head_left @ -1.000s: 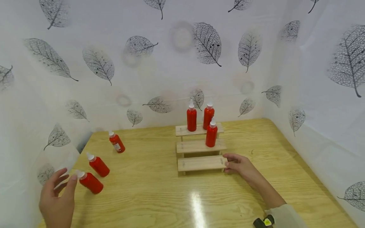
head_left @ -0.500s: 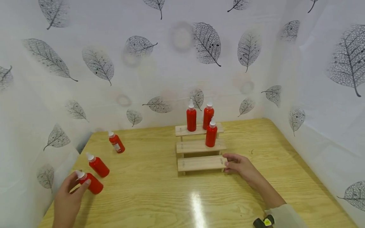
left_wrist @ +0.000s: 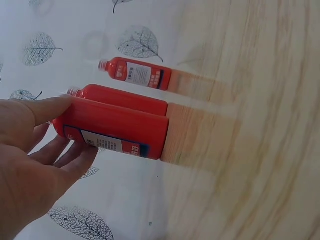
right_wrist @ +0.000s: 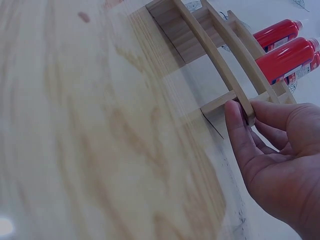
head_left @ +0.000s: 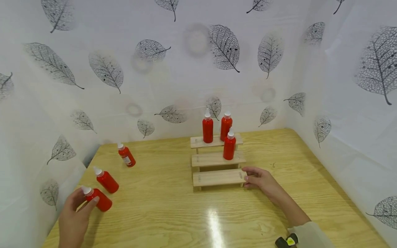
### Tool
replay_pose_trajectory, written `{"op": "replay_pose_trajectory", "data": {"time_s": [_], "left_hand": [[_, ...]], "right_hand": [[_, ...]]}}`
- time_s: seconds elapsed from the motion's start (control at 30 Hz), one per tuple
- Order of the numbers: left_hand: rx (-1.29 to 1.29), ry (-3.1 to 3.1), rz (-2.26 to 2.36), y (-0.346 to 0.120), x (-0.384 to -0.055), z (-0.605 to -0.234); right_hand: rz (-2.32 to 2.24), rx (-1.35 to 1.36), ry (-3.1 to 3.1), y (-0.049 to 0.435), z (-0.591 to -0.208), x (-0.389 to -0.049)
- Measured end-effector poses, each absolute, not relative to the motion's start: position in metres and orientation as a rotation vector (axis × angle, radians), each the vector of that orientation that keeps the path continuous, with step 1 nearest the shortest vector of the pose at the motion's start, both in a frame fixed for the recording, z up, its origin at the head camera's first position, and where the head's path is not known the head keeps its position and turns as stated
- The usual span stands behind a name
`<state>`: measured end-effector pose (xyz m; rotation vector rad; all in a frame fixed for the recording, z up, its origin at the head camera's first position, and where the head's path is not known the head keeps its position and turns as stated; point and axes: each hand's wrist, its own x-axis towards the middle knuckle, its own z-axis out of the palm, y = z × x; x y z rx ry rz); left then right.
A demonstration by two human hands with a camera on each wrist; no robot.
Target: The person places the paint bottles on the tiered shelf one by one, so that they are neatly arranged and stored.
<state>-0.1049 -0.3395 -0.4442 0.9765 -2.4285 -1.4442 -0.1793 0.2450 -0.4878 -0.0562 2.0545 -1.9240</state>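
My left hand [head_left: 74, 215] grips the nearest red squeeze bottle [head_left: 103, 201] around its upper part, thumb on one side and fingers on the other. In the left wrist view this bottle [left_wrist: 115, 127] shows a white and blue label, and its base meets the table. My right hand [head_left: 262, 181] pinches the right end of the lowest step of a three-step wooden rack [head_left: 217, 177]. In the right wrist view, thumb and fingers hold the board's end [right_wrist: 245, 107]. On the rack's top step stand two red bottles [head_left: 208, 130]; a third bottle [head_left: 229, 148] stands on the middle step.
Just behind the held bottle stands another red bottle [head_left: 108, 181], and farther back is one more [head_left: 126, 155] with its label showing. A leaf-patterned white curtain [head_left: 173, 79] encloses the back and sides of the wooden table [head_left: 161, 213].
My left hand has moved right to the nearest bottle, and its fingers have closed around it. The bottle stays in place. My right hand keeps its hold on the rack.
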Motion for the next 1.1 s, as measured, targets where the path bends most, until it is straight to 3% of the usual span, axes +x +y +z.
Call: {"op": "replay_pose_trajectory", "data": {"time_s": [0.3, 1.1], "left_hand": [[0.998, -2.252, -1.535, -0.332, -0.103, -0.440], [0.211, -2.469, -1.621, -0.248, -0.127, -0.392]], "right_hand": [[-1.915, -0.077, 2.053, 0.247, -0.489, -0.180], [-1.914, -0.072, 2.057, 0.246, -0.489, -0.179]]}}
